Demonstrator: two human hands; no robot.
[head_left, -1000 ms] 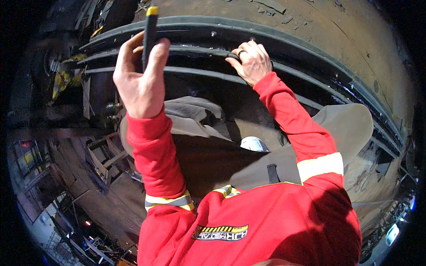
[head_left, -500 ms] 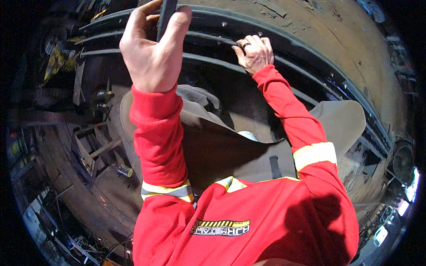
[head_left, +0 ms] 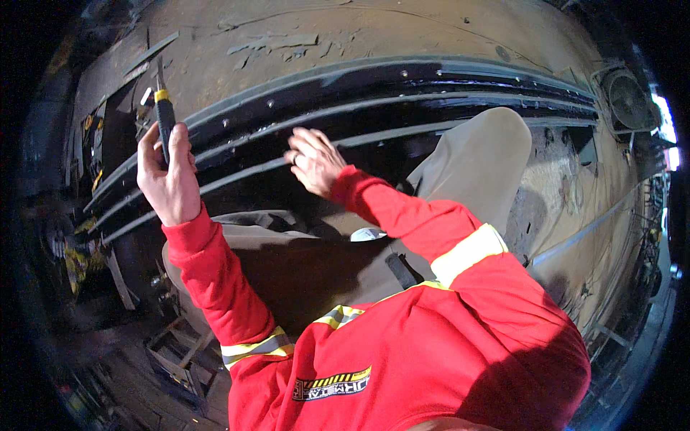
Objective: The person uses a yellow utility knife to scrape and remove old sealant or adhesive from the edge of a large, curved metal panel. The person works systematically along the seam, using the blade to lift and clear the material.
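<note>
My left hand (head_left: 171,185) is raised at the left, closed around a slim hand tool with a black handle (head_left: 164,118). The tool has a yellow collar and a narrow, pale tip pointing up and away; its exact kind is unclear. Beneath both hands runs a long dark metal piece with paler raised edges (head_left: 359,107) and several small bolts or studs along it. My right hand (head_left: 314,164), a dark ring on one finger, is over its nearest edge. The fingers are loosely stretched, and nothing shows in them. Whether they touch the metal I cannot tell.
Flat scraps (head_left: 277,43) lie on the brown floor beyond the metal piece. A round fan (head_left: 627,99) stands at the far right. My bent knee (head_left: 478,144) rises beside the metal's near edge. A frame (head_left: 180,355) sits at lower left.
The view has turned. My left hand, still holding the tool, appears farther left and lower. My right hand has come off the metal edge and moved left, its fingers loosened.
</note>
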